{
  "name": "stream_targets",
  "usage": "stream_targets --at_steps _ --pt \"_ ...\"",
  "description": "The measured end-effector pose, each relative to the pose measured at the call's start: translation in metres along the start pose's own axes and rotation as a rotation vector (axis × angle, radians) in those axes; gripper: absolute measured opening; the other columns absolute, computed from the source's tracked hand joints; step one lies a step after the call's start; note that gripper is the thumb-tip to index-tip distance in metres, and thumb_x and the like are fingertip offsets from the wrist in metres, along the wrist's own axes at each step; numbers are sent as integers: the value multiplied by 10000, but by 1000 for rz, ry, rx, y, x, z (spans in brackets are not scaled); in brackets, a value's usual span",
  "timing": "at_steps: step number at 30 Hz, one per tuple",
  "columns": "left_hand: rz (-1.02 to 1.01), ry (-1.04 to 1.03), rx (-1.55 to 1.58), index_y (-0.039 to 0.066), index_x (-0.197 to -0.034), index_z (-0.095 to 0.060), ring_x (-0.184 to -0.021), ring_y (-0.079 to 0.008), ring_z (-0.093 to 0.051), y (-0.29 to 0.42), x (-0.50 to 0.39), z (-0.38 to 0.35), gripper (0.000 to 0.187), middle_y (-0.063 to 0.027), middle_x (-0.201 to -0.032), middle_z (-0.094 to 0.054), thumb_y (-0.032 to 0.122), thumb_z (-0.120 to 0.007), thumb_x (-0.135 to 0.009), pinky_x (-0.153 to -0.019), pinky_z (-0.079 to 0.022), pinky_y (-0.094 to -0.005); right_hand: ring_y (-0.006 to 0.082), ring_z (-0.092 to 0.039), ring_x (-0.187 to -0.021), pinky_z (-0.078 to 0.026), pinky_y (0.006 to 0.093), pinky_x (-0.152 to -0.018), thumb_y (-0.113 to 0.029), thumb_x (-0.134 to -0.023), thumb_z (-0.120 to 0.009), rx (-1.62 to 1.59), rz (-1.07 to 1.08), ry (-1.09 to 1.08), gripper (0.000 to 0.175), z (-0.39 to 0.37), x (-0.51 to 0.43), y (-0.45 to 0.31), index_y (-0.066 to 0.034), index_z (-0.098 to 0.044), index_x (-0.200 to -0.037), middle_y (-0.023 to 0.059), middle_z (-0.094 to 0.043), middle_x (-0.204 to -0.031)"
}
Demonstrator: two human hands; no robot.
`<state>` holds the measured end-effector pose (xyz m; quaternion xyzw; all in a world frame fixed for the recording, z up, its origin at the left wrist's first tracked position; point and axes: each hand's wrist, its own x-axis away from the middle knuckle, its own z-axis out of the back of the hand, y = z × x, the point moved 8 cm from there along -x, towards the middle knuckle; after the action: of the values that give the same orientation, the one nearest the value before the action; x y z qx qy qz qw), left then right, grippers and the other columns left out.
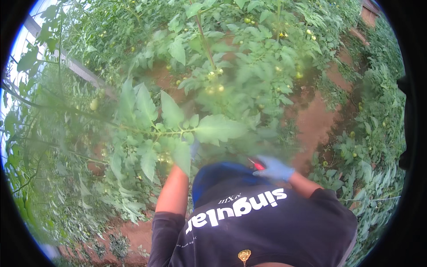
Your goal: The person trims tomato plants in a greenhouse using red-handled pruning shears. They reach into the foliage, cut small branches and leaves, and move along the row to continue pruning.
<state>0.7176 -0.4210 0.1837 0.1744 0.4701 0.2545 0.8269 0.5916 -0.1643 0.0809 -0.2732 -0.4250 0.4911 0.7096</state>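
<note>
My right hand [275, 168], in a light blue glove, holds a small cutting tool with a red handle [258, 165]. The tool looks like pruning snips, its tip pointing up and left, though blur hides the blades. On the left, my bare forearm [173, 192] reaches up behind a large tomato leaf [171, 130]. Only a sliver of blue glove on my left hand [194, 148] shows past that leaf, so its fingers and anything in them are hidden. Pale green tomatoes [163, 157] hang near my left wrist, partly behind the leaf.
Dense tomato plants surround me, with green fruit [94, 104] at the left and more [299, 75] ahead. An upright stem [204, 36] stands in front. Brown soil [315, 121] shows at the right. A long grey beam [83, 73] slants through the foliage at the left.
</note>
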Motion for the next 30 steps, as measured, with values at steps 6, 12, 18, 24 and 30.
stream_targets --at_steps 6,12,18,24,30 --pt "240 -108 434 37 -1347 -456 -1098 -217 -579 -44 -102 -50 420 -139 -1173 -609 241 -539 -989 -941 -448 -338 252 -581 -1131 -428 352 -994 -288 -799 -737 -206 96 111 659 42 11 26 20 -493 -1328 183 -603 -1240" --pt "574 -327 484 -14 -1274 -501 -866 -106 -615 -43 -122 -67 467 -65 -970 -662 1 -700 -852 -753 -495 -193 262 -594 -1035 -451 362 -931 -306 -775 -749 -211 80 205 655 75 7 53 24 -514 -1289 174 -623 -1141" --pt "413 -180 347 1 -1270 -557 -828 -107 -619 -27 -132 -61 504 -48 -944 -642 -28 -730 -797 -733 -514 -232 288 -598 -1043 -454 368 -931 -339 -782 -742 -217 80 200 669 75 -3 64 20 -509 -1296 197 -621 -1137" --pt "270 -201 349 20 -1090 -659 -911 -120 -599 -14 -133 -68 396 -26 -946 -625 -56 -774 -719 -823 -497 -269 290 -603 -1068 -454 369 -946 -349 -785 -745 -234 26 203 688 66 -4 64 18 -498 -1311 206 -614 -1181" --pt "-162 -167 164 57 -998 -622 -937 -173 -589 38 -133 -46 375 -30 -980 -618 -57 -780 -678 -867 -475 -297 292 -596 -1103 -450 363 -962 -346 -782 -752 -269 110 205 701 63 -4 57 31 -493 -1313 213 -612 -1198"
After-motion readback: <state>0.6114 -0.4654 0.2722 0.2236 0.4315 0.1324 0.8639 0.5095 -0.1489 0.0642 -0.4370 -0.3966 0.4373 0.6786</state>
